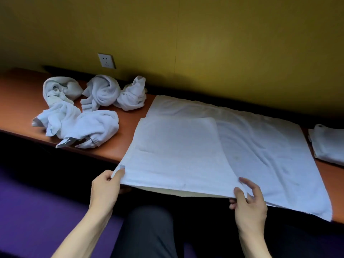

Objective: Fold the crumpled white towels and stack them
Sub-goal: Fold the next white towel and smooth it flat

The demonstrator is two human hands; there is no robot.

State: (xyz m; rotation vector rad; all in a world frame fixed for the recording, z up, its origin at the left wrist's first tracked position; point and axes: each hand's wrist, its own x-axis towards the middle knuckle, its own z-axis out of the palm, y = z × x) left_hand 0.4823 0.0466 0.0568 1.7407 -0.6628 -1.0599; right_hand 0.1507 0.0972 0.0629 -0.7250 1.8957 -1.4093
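A white towel (251, 146) lies spread on the brown shelf (128, 140), its left part folded over onto itself as a flap (176, 149). My left hand (106, 189) pinches the flap's near left corner, by a small label. My right hand (249, 200) pinches the flap's near right corner, thumb on top. The near edge of the towel hangs off the shelf's front. Several crumpled white towels (83, 108) lie in a heap at the left. A folded white towel (327, 144) sits at the far right, cut off by the frame.
A yellow wall with a white socket (106, 60) runs behind the shelf. Below the shelf's front edge are my dark-trousered legs (149, 233) and a purple floor (37, 211).
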